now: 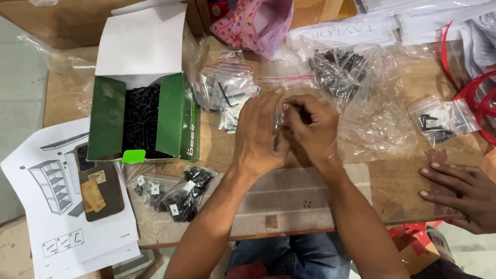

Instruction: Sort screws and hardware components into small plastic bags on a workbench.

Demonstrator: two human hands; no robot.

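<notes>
**Both hands pinch a small bag at mid-table**

The left hand [258, 137] and right hand [309, 129] meet over the table [398, 181], fingers closed narrow on a small clear bag [282, 109] held between them. Little of the bag shows; it seems to have a red zip strip like the others, though the fingers hide most of it. It looks light, thin and slippery, limp unless held by its stiffer top edge, and that edge is the likely place to grip.

To the left stands an open green box [178, 116] of black screws [140, 116], with filled bags [175, 194] in front of it and an instruction sheet [46, 206] under a phone [98, 191]. Another person's hand [457, 188] lies flat at the right edge.
</notes>
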